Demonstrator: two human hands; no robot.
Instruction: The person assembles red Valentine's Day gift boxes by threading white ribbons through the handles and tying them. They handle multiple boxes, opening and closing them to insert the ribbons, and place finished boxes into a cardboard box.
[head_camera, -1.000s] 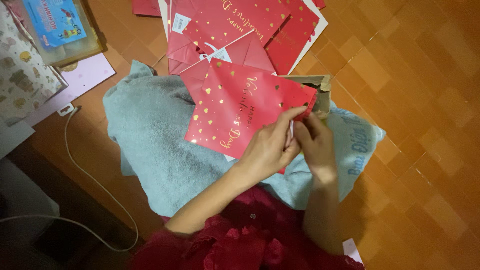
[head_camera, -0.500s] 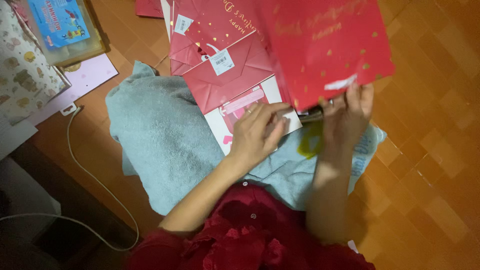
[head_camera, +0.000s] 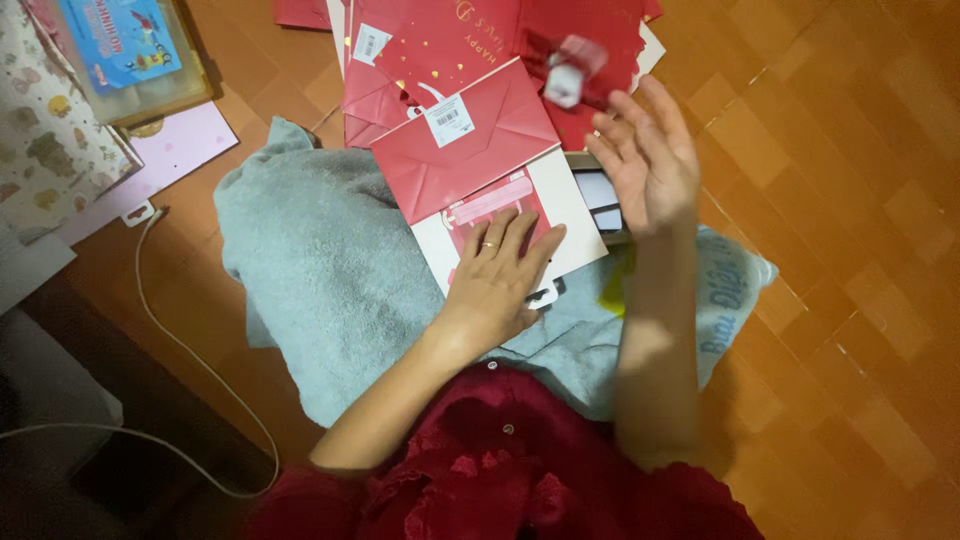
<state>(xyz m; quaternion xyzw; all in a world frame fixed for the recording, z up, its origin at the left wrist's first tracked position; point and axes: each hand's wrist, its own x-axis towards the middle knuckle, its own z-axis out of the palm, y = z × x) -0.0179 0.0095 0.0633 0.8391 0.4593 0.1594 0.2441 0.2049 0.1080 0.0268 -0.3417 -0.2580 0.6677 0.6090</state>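
1. The left hand (head_camera: 497, 285) lies flat with its fingers (head_camera: 520, 240) spread out, grasping nothing. It presses down on a white card (head_camera: 570, 215) with a pink picture on it.
2. The white card rests on a blue-grey towel (head_camera: 330, 290) on the floor, in the middle of the scene.
3. The right hand (head_camera: 650, 165) is lifted up and open, with its fingers (head_camera: 625, 115) loose and apart, released from everything.
4. A small blurry red and white thing (head_camera: 570, 70) is just to the far left of those fingers. I cannot tell if it touches them.
5. A red envelope (head_camera: 465, 140) with a white sticker lies on the far end of the white card.
6. More red paper bags (head_camera: 440, 40) lie farther away on the brown tile floor (head_camera: 850, 200).
7. A white cable (head_camera: 170, 330) runs along the floor on the left.
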